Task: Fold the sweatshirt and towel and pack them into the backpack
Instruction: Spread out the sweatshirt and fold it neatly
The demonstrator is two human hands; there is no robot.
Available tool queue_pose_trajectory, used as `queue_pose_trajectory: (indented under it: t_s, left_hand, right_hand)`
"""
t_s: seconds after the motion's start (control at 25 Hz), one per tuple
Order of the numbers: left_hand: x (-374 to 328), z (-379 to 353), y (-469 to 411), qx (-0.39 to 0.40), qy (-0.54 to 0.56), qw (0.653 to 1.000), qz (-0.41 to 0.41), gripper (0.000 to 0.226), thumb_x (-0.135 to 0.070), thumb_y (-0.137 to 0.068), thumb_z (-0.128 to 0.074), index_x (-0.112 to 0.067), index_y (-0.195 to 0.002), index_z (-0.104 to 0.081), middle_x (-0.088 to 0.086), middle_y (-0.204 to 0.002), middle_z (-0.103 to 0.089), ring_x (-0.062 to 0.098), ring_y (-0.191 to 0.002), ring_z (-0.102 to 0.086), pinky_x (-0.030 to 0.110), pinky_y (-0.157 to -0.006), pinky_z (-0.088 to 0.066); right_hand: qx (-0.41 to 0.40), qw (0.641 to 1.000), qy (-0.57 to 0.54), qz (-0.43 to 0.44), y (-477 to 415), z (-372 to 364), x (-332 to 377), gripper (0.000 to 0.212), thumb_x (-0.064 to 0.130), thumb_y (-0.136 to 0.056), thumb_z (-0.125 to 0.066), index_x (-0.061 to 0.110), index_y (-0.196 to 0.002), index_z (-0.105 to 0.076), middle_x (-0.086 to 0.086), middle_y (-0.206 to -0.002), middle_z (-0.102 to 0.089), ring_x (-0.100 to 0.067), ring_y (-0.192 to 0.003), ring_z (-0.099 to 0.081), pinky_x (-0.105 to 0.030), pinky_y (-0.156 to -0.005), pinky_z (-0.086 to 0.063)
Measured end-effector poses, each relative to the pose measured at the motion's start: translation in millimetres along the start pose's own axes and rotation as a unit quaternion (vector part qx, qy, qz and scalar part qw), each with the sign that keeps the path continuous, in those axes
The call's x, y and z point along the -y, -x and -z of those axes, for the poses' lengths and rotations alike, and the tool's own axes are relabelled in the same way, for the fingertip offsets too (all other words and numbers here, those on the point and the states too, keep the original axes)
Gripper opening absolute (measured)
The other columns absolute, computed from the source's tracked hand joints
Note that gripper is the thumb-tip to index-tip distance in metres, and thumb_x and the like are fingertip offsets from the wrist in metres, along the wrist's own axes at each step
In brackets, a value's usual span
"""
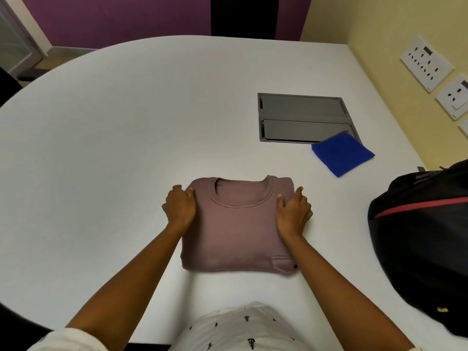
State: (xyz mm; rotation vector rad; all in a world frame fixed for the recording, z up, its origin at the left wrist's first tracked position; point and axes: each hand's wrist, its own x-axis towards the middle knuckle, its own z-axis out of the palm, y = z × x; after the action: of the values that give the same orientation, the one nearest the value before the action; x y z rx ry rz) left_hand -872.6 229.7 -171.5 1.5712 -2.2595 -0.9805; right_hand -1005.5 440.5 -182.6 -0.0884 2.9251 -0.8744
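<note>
Mauve knit cloth, folded to a soft, near-square pad, lies in the middle of the near half of a white, round-edged bench (121,138): the sweatshirt (238,231) rests flat with its ribbed round collar on top at the far edge, pointing away from the person, and a ribbed strip with a small dark dot at its near right corner. The left hand (179,206) grips the garment's left side, thumb laid on the fabric and fingers (174,190) curled down over the edge. The right hand (293,214) holds the right side in the same way, thumb on top, forefinger stretched along the edge and the other fingers bent downward; whether any fingertips reach beneath the cloth is hidden. Farther off to the right, well apart from the sweatshirt, a bright blue towel (342,154) of plush pile sits folded into a flat square, turned cornerwise to the person, its far corner overlapping the frame of a grey metal hatch (301,115) with two flaps set flush into the bench. A black fabric backpack (420,239) with a red stripe bulks at the right edge of the bench, partly cut off by the frame; its opening and contents cannot be seen. White socket plates (426,63) are fixed to the pale yellow wall on the right, and the person's white printed shirt (243,328) shows at the bottom.
</note>
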Motion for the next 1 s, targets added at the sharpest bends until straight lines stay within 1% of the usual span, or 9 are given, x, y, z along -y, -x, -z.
queue_pose_trajectory:
  t_s: [0.08, 0.16, 0.28, 0.4, 0.56, 0.64, 0.8, 0.88, 1.0]
  left_hand:
    - [-7.3, 6.5, -13.7, 0.037, -0.003, 0.999, 0.026, 0.036, -0.032, -0.098, -0.048, -0.008, -0.073, -0.06, 0.006, -0.071, -0.059, 0.022, -0.071, -0.059, 0.045, -0.091, -0.049]
    - [-12.0, 12.7, -22.7, 0.062, 0.007, 0.998, 0.03, 0.041, -0.031, -0.096, -0.054, -0.009, -0.061, -0.054, 0.006, -0.065, -0.057, 0.018, -0.061, -0.051, 0.042, -0.084, -0.052]
    - [-21.0, 13.3, -12.8, -0.022, 0.054, 0.994, -0.091, 0.022, -0.025, -0.096, -0.055, -0.005, -0.089, -0.064, 0.003, -0.086, -0.06, 0.013, -0.076, -0.053, 0.023, -0.072, -0.043]
    - [-32.9, 2.5, 0.0, -0.06, 0.129, 0.973, -0.183, 0.012, -0.025, -0.098, -0.046, -0.015, -0.101, -0.053, -0.006, -0.098, -0.052, 0.007, -0.083, -0.049, 0.01, -0.07, -0.035]
    - [-28.2, -25.1, -16.1, 0.002, 0.073, 0.978, -0.197, 0.02, -0.024, -0.1, -0.043, -0.01, -0.113, -0.049, 0.004, -0.111, -0.05, 0.01, -0.09, -0.046, 0.019, -0.077, -0.036]
    - [-24.2, -32.7, -28.1, 0.024, 0.048, 0.981, -0.185, 0.024, -0.021, -0.101, -0.043, -0.007, -0.118, -0.048, 0.01, -0.117, -0.049, 0.015, -0.093, -0.047, 0.023, -0.08, -0.036]
    - [-19.7, -34.2, -41.0, 0.032, 0.07, 0.982, -0.173, 0.029, -0.024, -0.096, -0.053, -0.009, -0.121, -0.05, 0.008, -0.114, -0.051, 0.017, -0.096, -0.05, 0.023, -0.082, -0.036]
    - [-17.6, -30.3, -40.1, 0.037, 0.11, 0.982, -0.149, 0.036, -0.029, -0.094, -0.057, -0.013, -0.125, -0.05, -0.001, -0.115, -0.05, 0.011, -0.099, -0.048, 0.022, -0.086, -0.037]
    - [-7.5, -21.2, -24.4, 0.029, 0.159, 0.98, -0.116, 0.036, -0.03, -0.098, -0.049, -0.016, -0.131, -0.047, -0.01, -0.119, -0.048, 0.007, -0.106, -0.049, 0.022, -0.09, -0.04]
  right_hand:
    - [0.02, 1.0, 0.007, -0.003, -11.8, -0.1, 1.4, 0.066, 0.035, -0.097, -0.052, 0.003, -0.148, -0.026, -0.02, -0.141, -0.044, -0.034, -0.128, -0.042, -0.043, -0.107, -0.029]
    - [0.039, 0.999, -0.038, 0.004, -20.6, 3.2, 1.4, 0.06, 0.029, -0.094, -0.06, 0.002, -0.142, -0.036, -0.02, -0.137, -0.049, -0.034, -0.124, -0.046, -0.041, -0.102, -0.038]
    - [0.037, 0.99, -0.131, 0.03, -27.0, 15.2, -2.4, 0.042, 0.016, -0.091, -0.064, 0.004, -0.129, -0.05, -0.015, -0.126, -0.058, -0.031, -0.113, -0.055, -0.033, -0.091, -0.046]
    - [0.001, 0.984, -0.171, 0.042, -22.3, 18.8, -13.0, 0.037, 0.014, -0.093, -0.06, 0.007, -0.128, -0.05, -0.012, -0.124, -0.058, -0.027, -0.112, -0.054, -0.038, -0.096, -0.048]
    - [0.002, 0.987, -0.16, -0.002, -11.6, -0.4, -32.2, 0.048, 0.014, -0.096, -0.055, 0.008, -0.141, -0.038, -0.014, -0.134, -0.049, -0.03, -0.121, -0.048, -0.038, -0.101, -0.042]
    - [-0.026, 0.994, -0.102, 0.003, -12.2, -6.9, -31.5, 0.057, 0.011, -0.094, -0.058, 0.009, -0.145, -0.033, -0.016, -0.132, -0.048, -0.031, -0.119, -0.048, -0.038, -0.098, -0.041]
    - [-0.138, 0.974, 0.055, 0.17, -11.8, -9.7, -10.1, 0.055, 0.007, -0.084, -0.069, 0.013, -0.135, -0.049, -0.014, -0.126, -0.053, -0.027, -0.112, -0.049, -0.04, -0.093, -0.042]
    - [-0.12, 0.95, 0.054, 0.284, -6.8, -14.4, 9.1, 0.045, 0.012, -0.087, -0.067, 0.015, -0.129, -0.054, -0.01, -0.125, -0.055, -0.022, -0.112, -0.047, -0.037, -0.091, -0.043]
    - [-0.031, 0.914, -0.007, 0.404, -2.8, -36.4, 49.4, 0.037, 0.012, -0.087, -0.063, 0.008, -0.123, -0.06, -0.012, -0.123, -0.058, -0.023, -0.113, -0.047, -0.035, -0.097, -0.037]
